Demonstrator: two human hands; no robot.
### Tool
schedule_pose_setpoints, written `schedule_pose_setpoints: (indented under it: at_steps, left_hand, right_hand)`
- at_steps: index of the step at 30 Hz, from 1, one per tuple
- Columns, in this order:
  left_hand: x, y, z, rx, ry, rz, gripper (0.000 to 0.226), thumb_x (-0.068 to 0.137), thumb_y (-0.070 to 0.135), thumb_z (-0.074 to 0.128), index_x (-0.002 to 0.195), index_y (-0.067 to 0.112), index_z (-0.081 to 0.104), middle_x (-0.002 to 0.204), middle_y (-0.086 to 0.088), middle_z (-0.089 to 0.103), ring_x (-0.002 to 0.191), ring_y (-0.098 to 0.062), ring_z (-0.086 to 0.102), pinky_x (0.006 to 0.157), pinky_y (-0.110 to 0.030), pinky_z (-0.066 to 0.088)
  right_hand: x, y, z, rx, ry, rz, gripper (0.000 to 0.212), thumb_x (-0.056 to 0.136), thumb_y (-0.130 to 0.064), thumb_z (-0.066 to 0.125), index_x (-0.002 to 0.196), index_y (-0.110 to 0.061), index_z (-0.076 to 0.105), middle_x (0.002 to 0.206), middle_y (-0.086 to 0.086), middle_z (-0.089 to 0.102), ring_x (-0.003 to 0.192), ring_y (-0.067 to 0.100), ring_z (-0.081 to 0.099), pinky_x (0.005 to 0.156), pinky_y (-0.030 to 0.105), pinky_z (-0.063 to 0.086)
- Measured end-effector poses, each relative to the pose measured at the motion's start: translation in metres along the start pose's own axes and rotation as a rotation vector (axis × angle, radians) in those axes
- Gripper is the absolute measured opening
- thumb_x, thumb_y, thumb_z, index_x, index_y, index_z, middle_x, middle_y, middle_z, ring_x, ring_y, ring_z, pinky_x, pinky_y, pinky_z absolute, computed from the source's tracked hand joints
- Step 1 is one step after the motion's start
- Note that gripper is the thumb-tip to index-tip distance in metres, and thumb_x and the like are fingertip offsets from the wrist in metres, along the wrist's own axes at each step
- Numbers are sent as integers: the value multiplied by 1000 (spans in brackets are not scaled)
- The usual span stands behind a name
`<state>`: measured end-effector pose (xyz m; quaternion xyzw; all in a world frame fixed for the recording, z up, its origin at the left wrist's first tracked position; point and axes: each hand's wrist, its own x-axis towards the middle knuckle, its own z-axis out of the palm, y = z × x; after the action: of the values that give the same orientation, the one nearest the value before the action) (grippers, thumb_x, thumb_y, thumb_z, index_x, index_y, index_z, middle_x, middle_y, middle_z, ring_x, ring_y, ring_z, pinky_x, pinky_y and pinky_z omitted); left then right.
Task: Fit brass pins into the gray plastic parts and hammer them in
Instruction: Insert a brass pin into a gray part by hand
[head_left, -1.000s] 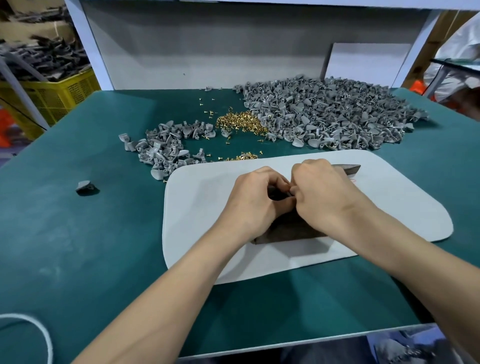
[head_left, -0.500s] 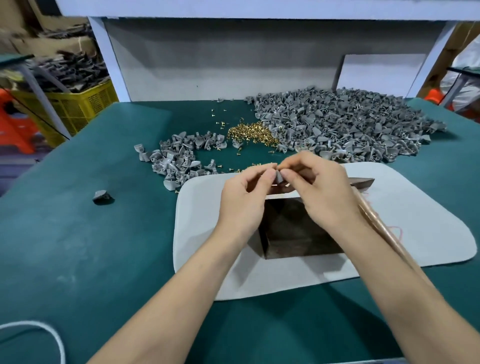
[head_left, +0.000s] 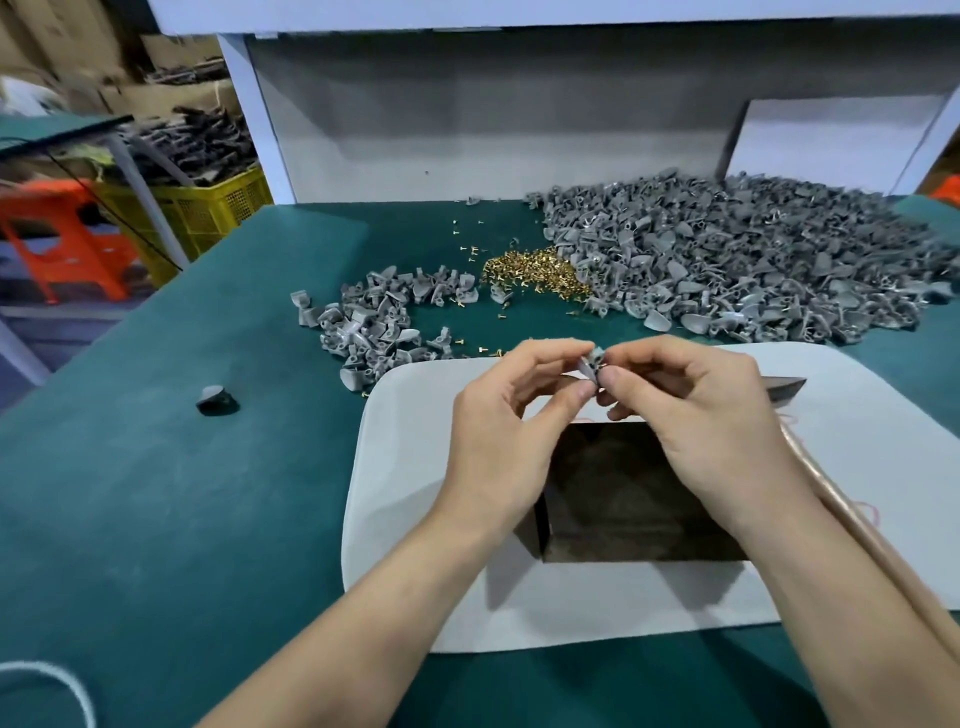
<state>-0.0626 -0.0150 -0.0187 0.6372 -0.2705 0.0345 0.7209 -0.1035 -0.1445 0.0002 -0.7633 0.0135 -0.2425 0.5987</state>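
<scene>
Pinching a single gray plastic part (head_left: 592, 364) from both sides with thumbs and fingertips, the left hand (head_left: 498, 431) and right hand (head_left: 696, 415) held it raised over a white mat (head_left: 415, 519). It hung just past the far edge of a dark block (head_left: 623, 493) standing on the mat. A hammer (head_left: 831, 519) lay beside the right wrist. Beyond the mat, brass pins (head_left: 530, 273) were heaped between a small gray pile (head_left: 379, 322) and a large gray pile (head_left: 727, 270) on the green table (head_left: 156, 493).

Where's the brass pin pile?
Head view, centre back of the green table: the brass pin pile sits between a small heap of gray parts (left) and the big heap (right).
</scene>
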Motion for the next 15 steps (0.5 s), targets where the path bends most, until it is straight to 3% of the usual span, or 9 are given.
schedule_pose_setpoints:
  at_steps: [5,10,15]
  left_hand:
    - [0,2,-2,-17,-38,-4,32,82,-8,65,93,22,67,87,10,70,86,-2,66,80,-13,47]
    - [4,2,-7,-67,-117,-90,27,78,-9,67,92,14,68,80,6,71,77,-6,68,75,-15,50]
    - [6,1,-13,8,-153,-101,25,75,-6,71,84,17,70,79,5,72,79,-10,68,80,-20,53]
  right_hand:
    - [0,1,0,-19,-11,12,27,83,2,66,73,-24,67,62,-6,68,56,11,63,59,18,52]
    - [0,0,-2,-36,-46,42,24,80,2,69,70,-20,68,54,-4,65,49,7,57,53,14,47]
    - [0,2,-4,-40,-91,81,22,79,3,70,68,-16,68,52,-1,64,46,8,57,50,15,46]
